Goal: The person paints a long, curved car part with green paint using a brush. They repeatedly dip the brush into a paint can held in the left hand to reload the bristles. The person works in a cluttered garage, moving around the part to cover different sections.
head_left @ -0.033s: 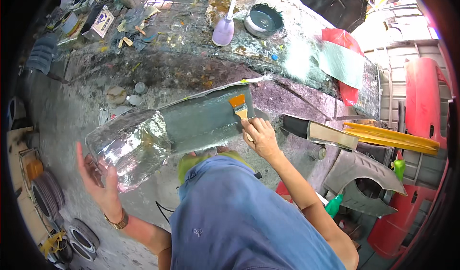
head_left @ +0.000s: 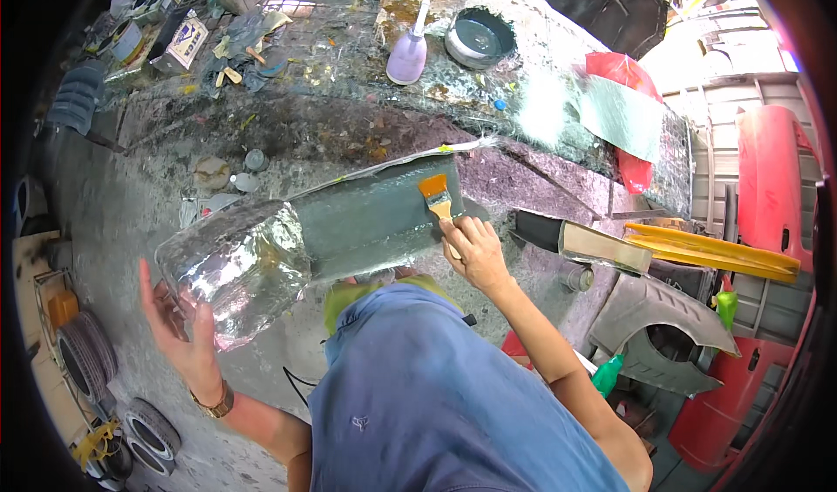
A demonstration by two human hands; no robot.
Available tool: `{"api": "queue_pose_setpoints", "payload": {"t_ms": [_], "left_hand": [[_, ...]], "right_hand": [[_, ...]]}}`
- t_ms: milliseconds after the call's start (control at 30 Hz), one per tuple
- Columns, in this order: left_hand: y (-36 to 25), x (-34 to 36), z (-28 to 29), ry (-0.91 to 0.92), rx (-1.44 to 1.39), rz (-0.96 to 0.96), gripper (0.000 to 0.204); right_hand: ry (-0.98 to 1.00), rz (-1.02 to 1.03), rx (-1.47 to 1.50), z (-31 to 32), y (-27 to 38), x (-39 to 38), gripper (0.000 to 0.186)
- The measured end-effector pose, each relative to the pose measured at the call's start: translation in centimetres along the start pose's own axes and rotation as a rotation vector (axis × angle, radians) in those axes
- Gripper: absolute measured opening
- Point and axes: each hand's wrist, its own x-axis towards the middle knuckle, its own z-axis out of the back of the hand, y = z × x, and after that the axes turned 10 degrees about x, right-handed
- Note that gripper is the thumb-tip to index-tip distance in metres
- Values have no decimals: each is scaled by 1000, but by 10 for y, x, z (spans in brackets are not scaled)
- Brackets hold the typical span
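Note:
A long, shallow grey panel (head_left: 366,222) extends in front of me, with a ragged pale fibre edge along its far side. Shiny, crinkled clear film (head_left: 240,274) covers its left end. My right hand (head_left: 475,252) is closed around the wooden handle of a flat paintbrush (head_left: 433,187), whose orange-brown bristles lie against the grey surface near the right end. At the film-covered end is my left hand (head_left: 185,335), palm up, thumb and fingers spread around the corner. Whether its fingers press on the panel cannot be made out. Its wrist wears a watch.
Across the back runs a stained workbench (head_left: 323,64) bearing a lilac squeeze bottle (head_left: 405,58), a pot of grey liquid (head_left: 479,38) and a pale sheet (head_left: 621,117). Tyres (head_left: 153,427) lie at lower left. A grey fender (head_left: 663,326) and red panels (head_left: 772,178) stand at right.
The paintbrush and my right hand have shifted very slightly toward me. My left hand and the panel look unmoved.

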Motion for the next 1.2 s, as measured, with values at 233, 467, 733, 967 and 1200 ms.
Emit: {"api": "queue_pose_setpoints", "payload": {"t_ms": [233, 467, 733, 967, 1200], "left_hand": [[3, 1, 2, -5, -7, 18, 74], [7, 3, 5, 13, -1, -8, 77], [10, -1, 6, -8, -8, 10, 75], [14, -4, 8, -21, -14, 5, 73], [18, -4, 18, -33, -49, 40, 75]], "right_hand": [[42, -20, -10, -2, 2, -17, 36], [25, -165, 137, 9, 15, -17, 26], [106, -425, 576, 58, 5, 6, 18], [-51, -120, 97, 32, 4, 2, 20], [53, -242, 123, 19, 30, 7, 20]]}}
